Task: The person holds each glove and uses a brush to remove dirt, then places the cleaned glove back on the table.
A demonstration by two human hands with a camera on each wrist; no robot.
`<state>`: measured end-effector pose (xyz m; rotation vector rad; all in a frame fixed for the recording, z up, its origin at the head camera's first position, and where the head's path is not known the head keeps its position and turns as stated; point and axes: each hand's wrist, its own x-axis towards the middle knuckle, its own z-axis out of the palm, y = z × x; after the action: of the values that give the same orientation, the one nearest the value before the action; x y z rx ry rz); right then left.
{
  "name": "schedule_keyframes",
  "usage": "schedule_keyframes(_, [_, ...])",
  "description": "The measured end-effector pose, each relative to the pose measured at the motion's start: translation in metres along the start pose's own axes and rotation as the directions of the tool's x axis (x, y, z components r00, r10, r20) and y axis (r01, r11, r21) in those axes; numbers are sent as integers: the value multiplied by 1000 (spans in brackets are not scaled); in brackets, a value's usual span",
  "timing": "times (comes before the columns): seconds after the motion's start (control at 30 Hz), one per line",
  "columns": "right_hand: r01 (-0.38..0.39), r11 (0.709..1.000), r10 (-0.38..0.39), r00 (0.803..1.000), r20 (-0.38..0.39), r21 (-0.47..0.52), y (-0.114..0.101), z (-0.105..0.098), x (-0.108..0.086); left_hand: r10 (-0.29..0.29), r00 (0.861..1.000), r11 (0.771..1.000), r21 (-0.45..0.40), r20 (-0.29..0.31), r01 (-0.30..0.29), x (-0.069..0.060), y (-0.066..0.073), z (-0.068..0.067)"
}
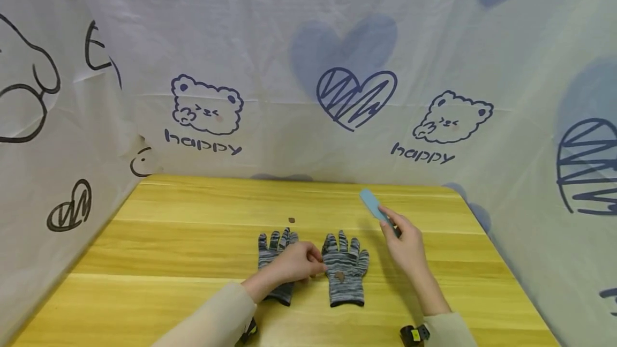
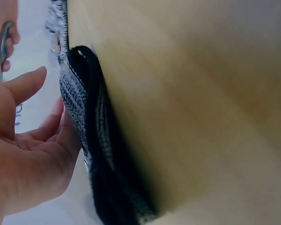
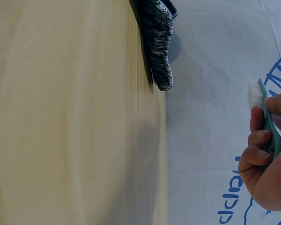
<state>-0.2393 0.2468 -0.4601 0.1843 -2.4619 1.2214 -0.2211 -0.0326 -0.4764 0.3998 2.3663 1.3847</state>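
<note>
White cloth (image 1: 279, 133) hangs along the far, left and right sides of the yellow tabletop (image 1: 168, 250). At the far side, a scribbled blue heart (image 1: 356, 99) sits between two bears (image 1: 207, 105), each above "happy".

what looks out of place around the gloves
A brown bit lies on the table beyond the left glove, and a brown patch interrupts the striped right glove; both look like stray dirt.

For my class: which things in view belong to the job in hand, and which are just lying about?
Likely part of the job:
brush, held in the right hand
glove on the left, partly hidden by the left hand
glove on the right, with a brown patch

Likely just lying about or background:
brown scrap on the table (role unclear)
printed cloth behind the table
</note>
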Motion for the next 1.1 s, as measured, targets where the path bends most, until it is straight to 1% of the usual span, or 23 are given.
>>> schedule_keyframes(0.1, [-6,1000,6,1000,-1,-10,0,-1,0,-16,1000,999,39,-5,16,5,1,3])
schedule_keyframes(0.23, [-18,1000,18,1000,2,-23,0,-1,0,-25,999,997,79,-28,27,10,0,7])
schedule_keyframes(0.3, [-27,999,27,1000,7,-29,1,-1,0,-29,999,993,115,-43,34,12,0,8])
schedule_keyframes(0.4, [-37,999,38,999,15,-31,1,0,0,-23,998,981,193,-65,35,14,1,11])
schedule_keyframes(0.53, [-43,999,44,999,19,-31,1,0,0,-10,995,955,295,-95,37,16,5,15])
schedule_keyframes(0.63, [-43,999,43,999,20,-30,1,0,-1,-13,994,945,323,-105,46,16,8,17])
schedule_keyframes(0.7, [-45,999,46,999,22,-30,1,0,-1,-8,995,946,323,-100,40,15,8,18])
schedule_keyframes(0.8, [-51,998,52,998,26,-31,1,0,-2,2,997,958,286,-81,22,15,7,17])
schedule_keyframes(0.87, [-56,998,57,998,30,-31,1,0,-2,8,998,975,222,-65,7,14,6,16])
schedule_keyframes(0.93, [-58,998,59,998,31,-29,1,0,-2,9,999,991,134,-52,-2,14,5,14])
schedule_keyframes(1.0, [-59,998,60,998,34,-23,0,0,-2,5,999,999,37,-43,-3,13,3,12])
schedule_keyframes(1.03, [-58,998,58,998,34,-22,0,0,-2,-5,999,1000,-22,-35,4,13,3,11])
schedule_keyframes(1.1, [-57,998,58,998,37,-19,-1,0,-2,-19,1000,992,-122,-21,16,13,1,9])
